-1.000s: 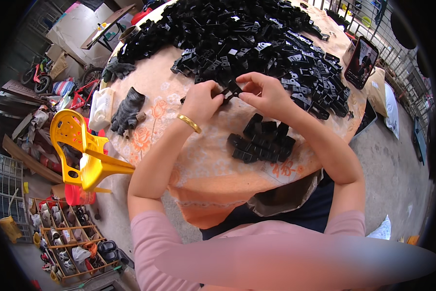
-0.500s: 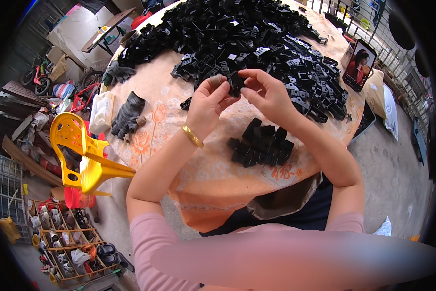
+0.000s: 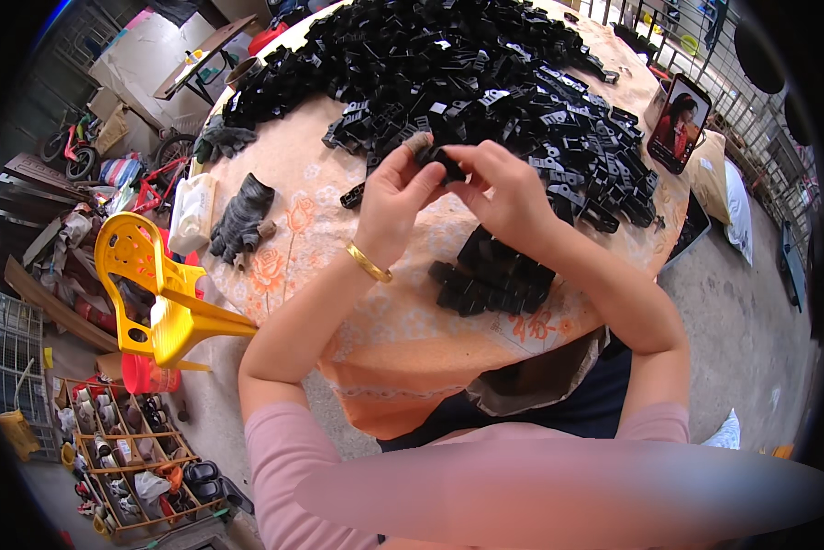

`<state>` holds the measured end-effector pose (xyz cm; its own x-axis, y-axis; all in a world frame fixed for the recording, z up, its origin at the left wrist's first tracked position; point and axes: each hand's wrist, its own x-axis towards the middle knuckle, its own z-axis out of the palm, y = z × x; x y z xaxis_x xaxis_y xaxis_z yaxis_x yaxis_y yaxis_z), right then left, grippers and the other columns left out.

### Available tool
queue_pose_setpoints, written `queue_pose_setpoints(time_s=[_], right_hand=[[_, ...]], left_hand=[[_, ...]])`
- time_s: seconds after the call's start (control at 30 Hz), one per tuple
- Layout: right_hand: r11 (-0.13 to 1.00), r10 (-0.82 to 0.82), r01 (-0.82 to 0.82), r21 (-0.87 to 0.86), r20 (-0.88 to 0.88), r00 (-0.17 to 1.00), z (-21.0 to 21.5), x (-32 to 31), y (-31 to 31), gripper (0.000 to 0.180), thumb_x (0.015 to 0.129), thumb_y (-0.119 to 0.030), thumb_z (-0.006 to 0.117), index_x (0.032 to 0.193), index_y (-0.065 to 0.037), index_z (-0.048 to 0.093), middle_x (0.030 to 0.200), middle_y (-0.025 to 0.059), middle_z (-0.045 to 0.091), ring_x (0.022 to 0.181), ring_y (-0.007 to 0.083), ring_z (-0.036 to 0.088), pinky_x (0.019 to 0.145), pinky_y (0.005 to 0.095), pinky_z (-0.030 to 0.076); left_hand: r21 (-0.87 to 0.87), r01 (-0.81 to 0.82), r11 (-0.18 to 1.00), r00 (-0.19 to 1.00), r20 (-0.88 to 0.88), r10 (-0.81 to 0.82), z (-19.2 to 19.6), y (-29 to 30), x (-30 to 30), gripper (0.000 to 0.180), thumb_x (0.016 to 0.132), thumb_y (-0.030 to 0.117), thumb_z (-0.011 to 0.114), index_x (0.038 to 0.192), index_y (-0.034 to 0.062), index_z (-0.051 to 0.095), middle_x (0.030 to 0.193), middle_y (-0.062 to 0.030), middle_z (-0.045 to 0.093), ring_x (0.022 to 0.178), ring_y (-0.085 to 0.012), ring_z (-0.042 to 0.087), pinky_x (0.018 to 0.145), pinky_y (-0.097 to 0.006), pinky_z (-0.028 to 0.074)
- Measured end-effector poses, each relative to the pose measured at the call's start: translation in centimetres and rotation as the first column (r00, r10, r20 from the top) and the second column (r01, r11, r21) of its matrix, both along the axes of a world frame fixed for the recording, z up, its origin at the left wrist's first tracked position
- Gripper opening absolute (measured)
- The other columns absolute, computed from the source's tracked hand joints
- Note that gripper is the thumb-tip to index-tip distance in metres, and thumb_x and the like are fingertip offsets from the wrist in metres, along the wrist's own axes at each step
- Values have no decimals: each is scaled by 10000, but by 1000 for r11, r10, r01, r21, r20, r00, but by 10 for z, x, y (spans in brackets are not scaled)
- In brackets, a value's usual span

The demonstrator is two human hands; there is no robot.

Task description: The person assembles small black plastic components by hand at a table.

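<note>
While both my hands hover over the worktop (image 3: 311, 197), left hand (image 3: 395, 194) and right hand (image 3: 503, 191) fingers pinch one small black plastic part (image 3: 441, 158), just above the stacked black parts (image 3: 490, 275).

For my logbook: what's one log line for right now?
left hand + right hand | pinching small black plastic part | above orange flowered tablecloth
</note>
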<state>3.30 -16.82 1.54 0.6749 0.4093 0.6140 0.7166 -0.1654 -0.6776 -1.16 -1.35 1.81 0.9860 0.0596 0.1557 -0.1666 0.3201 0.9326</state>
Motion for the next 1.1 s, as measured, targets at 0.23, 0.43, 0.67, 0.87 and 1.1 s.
queue_pose_setpoints(time_s=[0.23,0.43,0.67,0.87,1.1], right_hand=[[993,119,-119,-13,15,993,4,3,4,444,685,-116,747,1081,-48,559,786,53,594,673,144,601,586,255,489],[987,55,-9,160,-280,959,6,43,-25,212,825,-92,617,1024,-21,605,790,44,635,673,76,569,616,219,474],[921,96,-102,-375,-34,995,-14,34,-13,239,754,-149,628,972,-50,640,879,110,625,788,265,613,719,339,493],[857,253,-242,-454,-37,967,-9,22,-8,262,745,-161,653,985,-57,627,923,102,607,842,269,595,737,359,484],[916,-72,118,-384,133,989,-13,30,-8,330,764,-299,660,997,-70,615,888,107,581,820,294,593,685,381,489]], left_hand=[[181,-57,982,998,51,48,1,4,0,275,851,52,589,1099,-42,515,945,-82,625,829,-103,596,726,-210,486],[901,-11,434,953,141,-269,9,-3,-17,378,778,152,671,1102,3,547,941,-116,593,850,-206,584,773,-304,473],[966,-256,-44,967,256,-8,38,52,-9,583,638,382,758,1049,28,545,1032,-163,516,962,-325,512,860,-396,421],[997,-72,-16,992,74,100,6,77,23,541,679,233,731,1102,-10,495,1009,-208,547,970,-356,528,845,-376,438],[959,-219,179,975,221,8,-8,27,20,515,672,228,738,1075,-8,520,966,-187,549,930,-352,531,818,-383,443]])
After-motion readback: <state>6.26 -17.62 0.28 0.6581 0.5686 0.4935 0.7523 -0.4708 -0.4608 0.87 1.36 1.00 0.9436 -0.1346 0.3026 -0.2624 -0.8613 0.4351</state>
